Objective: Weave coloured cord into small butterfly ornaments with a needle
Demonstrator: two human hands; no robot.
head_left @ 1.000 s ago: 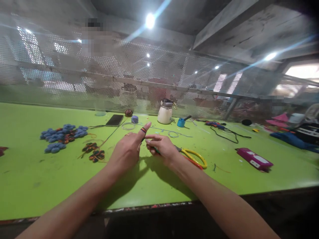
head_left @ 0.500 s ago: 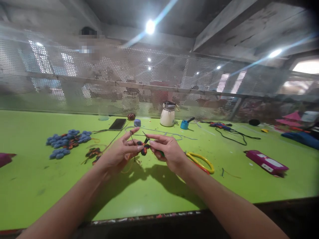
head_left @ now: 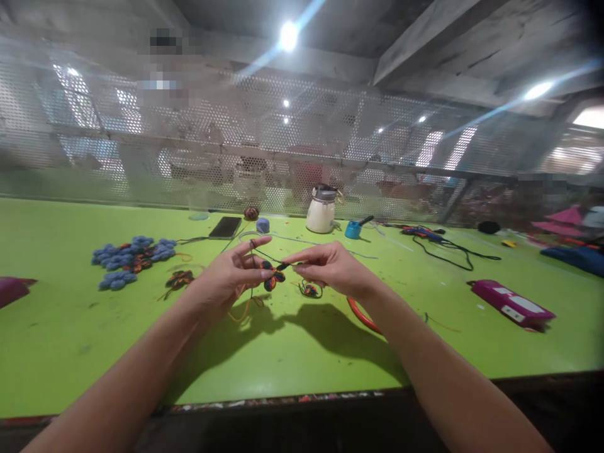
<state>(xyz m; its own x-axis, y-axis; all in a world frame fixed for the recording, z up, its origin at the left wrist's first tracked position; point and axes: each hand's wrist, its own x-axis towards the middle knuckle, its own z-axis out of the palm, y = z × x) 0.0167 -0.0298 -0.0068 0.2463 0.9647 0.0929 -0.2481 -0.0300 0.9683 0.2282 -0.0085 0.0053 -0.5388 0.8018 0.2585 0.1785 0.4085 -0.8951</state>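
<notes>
Between the thumb and fingers of my left hand [head_left: 231,270] is a small crocheted flower [head_left: 270,280] in dark and orange yarn. Dark yarn loops round the raised index finger of that hand, and an orange strand hangs below. My right hand [head_left: 330,267] pinches a crochet hook [head_left: 289,264], whose tip is in a dark loop at the flower's edge; its handle is hidden in the fingers. Beneath the right hand lies a small dark and orange yarn piece [head_left: 310,290]. Red-handled scissors [head_left: 363,314] are partly covered by my right forearm.
Joined blue crocheted flowers [head_left: 116,258] and a dark orange flower [head_left: 179,282] lie left. Behind are a phone [head_left: 225,228], yarn balls [head_left: 263,224], a white jug [head_left: 321,211] and a blue pot [head_left: 353,229]. A purple box [head_left: 512,303] lies right. A mesh screen [head_left: 226,138] stands behind.
My right hand has shifted right and flattened, farther from the flower. The yarn piece below it now shows, while my forearm covers the scissors' yellow handle. The camera view has tilted slightly.
</notes>
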